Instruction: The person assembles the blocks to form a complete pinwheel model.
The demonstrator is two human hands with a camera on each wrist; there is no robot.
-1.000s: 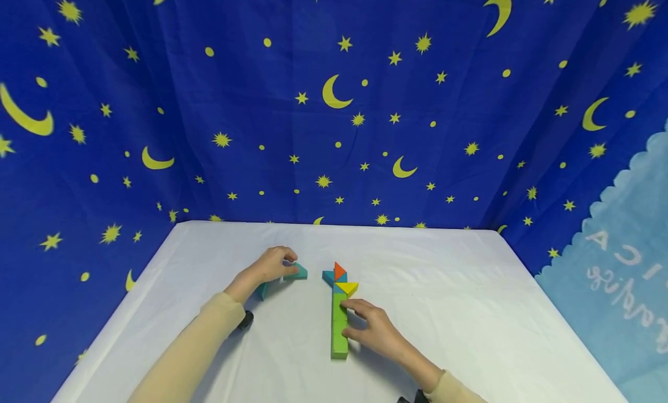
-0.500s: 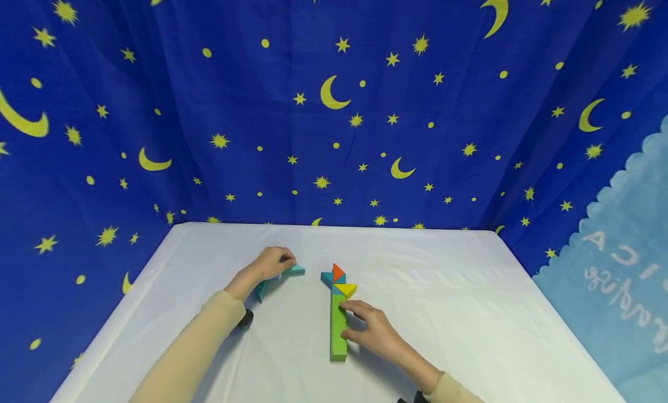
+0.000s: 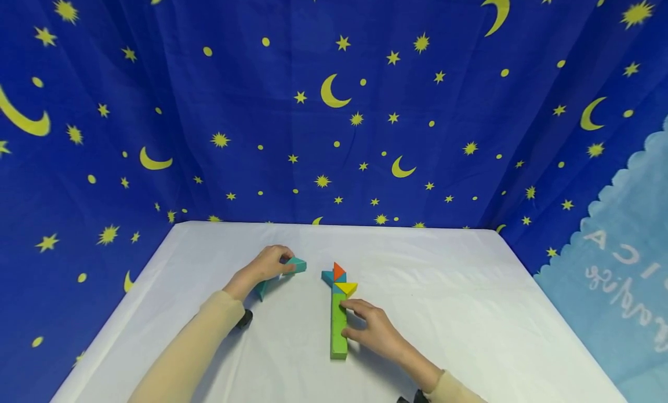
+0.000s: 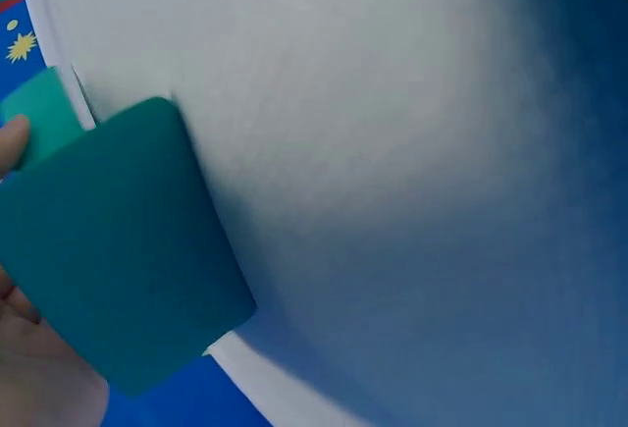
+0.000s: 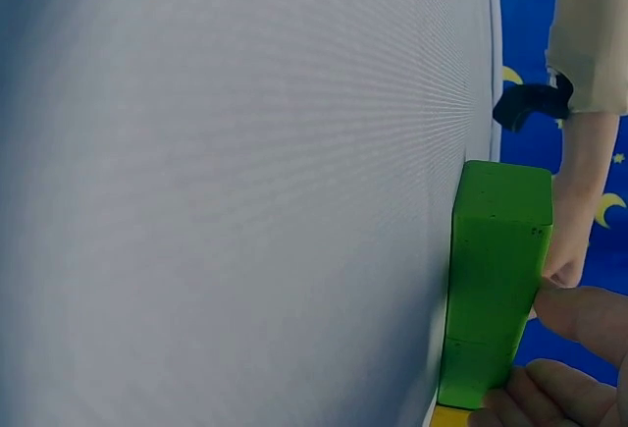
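Left of centre, the left hand (image 3: 263, 264) pinches a teal block (image 3: 298, 266) by its left end, apparently for a light hold, a second teal block (image 3: 260, 291) below near the wrist. Lower centre, the right hand (image 3: 380, 332) spreads thumb and fingers along the green bar (image 3: 338, 327), probably steadying it, a yellow triangle (image 3: 348, 289) above.

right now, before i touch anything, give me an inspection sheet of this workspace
surface: white-covered table, lightly creased
job's things: green block column; blue blocks, yellow triangular block and orange triangular block around its far end; teal wedge block; second teal block beside the left wrist
clutter: nothing seen
hands: left hand pinches the teal wedge block; right hand touches the green column's right side
cables: nothing seen
surroundings: moon-and-star curtain; light-blue lettered cloth at right
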